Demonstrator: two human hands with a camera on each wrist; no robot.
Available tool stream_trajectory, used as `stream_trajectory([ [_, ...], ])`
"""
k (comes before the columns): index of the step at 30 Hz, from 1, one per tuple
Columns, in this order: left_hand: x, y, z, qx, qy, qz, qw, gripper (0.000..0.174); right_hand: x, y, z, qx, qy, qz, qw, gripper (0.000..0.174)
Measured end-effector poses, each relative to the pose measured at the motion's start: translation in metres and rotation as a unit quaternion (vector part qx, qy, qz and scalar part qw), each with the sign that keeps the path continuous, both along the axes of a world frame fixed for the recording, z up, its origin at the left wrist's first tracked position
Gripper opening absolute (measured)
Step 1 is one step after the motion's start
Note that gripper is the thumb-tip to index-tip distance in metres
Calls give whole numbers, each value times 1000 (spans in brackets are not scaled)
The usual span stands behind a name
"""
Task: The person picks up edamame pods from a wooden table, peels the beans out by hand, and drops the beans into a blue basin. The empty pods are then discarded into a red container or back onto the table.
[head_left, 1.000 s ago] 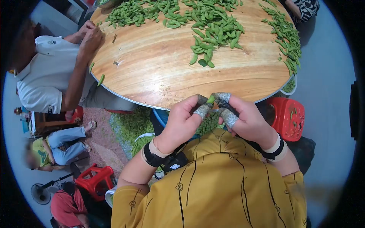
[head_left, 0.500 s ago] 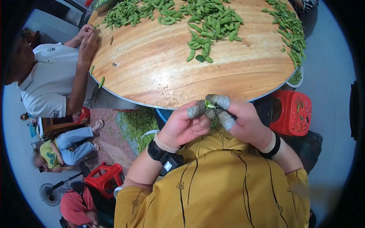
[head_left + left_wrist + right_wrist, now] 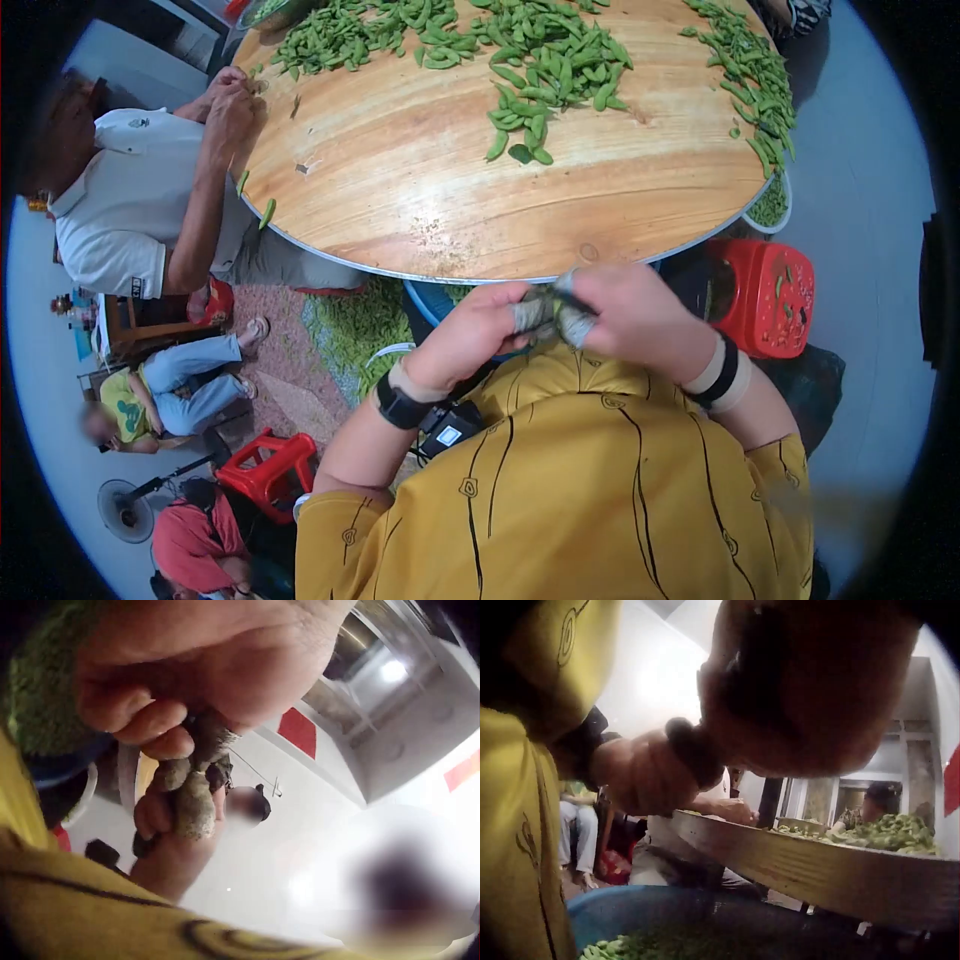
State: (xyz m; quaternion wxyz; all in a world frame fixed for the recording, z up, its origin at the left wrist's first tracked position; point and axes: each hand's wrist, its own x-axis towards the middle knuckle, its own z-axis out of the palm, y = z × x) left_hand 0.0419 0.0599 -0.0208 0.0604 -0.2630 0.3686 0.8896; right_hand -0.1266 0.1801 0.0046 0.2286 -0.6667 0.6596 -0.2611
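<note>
Right at the near table edge, my left hand (image 3: pixel 472 330) and right hand (image 3: pixel 640 312) meet fingertip to fingertip. Grey wraps cover the thumbs and some fingers of both. A sliver of a green edamame pod (image 3: pixel 557 304) shows where the fingertips pinch together, blurred and mostly hidden by them. In the left wrist view the wrapped tips of the left hand (image 3: pixel 202 667) press against those of the right hand (image 3: pixel 176 859). Below the hands, a blue tub (image 3: pixel 622 900) holds green beans or pods.
Edamame pods (image 3: pixel 570 65) are heaped across the round wooden table (image 3: pixel 400 190), more along its right rim. A person in a white shirt (image 3: pixel 125 215) sits at the left. A red stool (image 3: pixel 780 300) stands at the right, above a dark bag (image 3: pixel 815 390). Pods (image 3: pixel 360 325) cover the floor left of the tub.
The hands have shifted slightly down and rolled over the pod, so the right hand's back now faces up. The pod, plainly visible between the fingertips before, is now mostly covered.
</note>
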Motion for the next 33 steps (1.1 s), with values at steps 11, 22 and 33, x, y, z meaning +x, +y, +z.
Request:
stream_trajectory([
  [11, 120, -16, -19, -722, -270, -278, 574, 28, -28, -63, 14, -45, 67, -92, 992, 12],
  [22, 19, -25, 28, -703, 45, 24, 710, 19, -52, -77, 3, -64, 101, -151, 981, 20],
  [33, -40, -28, 8, -785, -28, 78, 614, 24, -42, -73, 0, -73, -13, -91, 993, 19],
])
